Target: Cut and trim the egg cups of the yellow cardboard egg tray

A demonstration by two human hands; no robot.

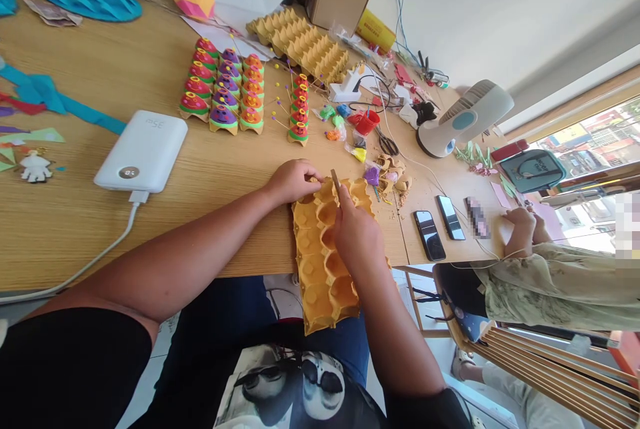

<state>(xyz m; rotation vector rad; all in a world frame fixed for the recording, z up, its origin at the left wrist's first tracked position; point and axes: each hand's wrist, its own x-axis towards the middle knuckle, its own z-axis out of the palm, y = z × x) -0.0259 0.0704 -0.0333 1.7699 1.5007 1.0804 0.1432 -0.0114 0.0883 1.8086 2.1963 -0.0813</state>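
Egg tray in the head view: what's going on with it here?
The egg tray juts over the near edge of the table. The person's left hand is at its far left corner; the right hand, above the tray, holds a thin tool, its type unclear. Colourful cup strips stand farther back.

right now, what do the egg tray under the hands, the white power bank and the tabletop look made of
Egg tray: probably moulded paper pulp, matte yellow, with formed cups and rough edges. Power bank: likely plastic, smooth with a soft sheen. Tabletop: satin wood or wood-look laminate; grain shows.
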